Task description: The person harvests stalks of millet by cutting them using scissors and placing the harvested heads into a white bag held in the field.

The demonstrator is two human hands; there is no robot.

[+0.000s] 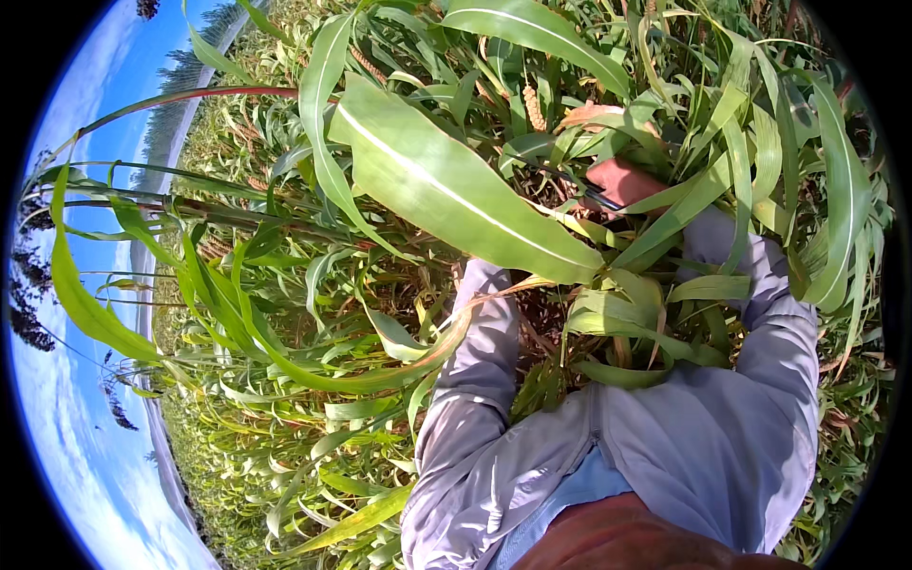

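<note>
My right hand reaches in among long green leaves at the upper right, partly covered by them. It is closed around a thin dark tool, whose kind I cannot tell. My left sleeve runs up the middle and passes under a broad leaf with a white midrib; my left hand is hidden there. Tall stalks that look like sorghum lean across to the left, with dark seed heads against the sky. A brown, dense seed head stands near the top, left of my right hand.
Dense leafy crop surrounds me. A long curved leaf crosses in front of my left sleeve, and more leaves lie between my arms. Dry stems and litter show low down between them. Distant trees edge the field.
</note>
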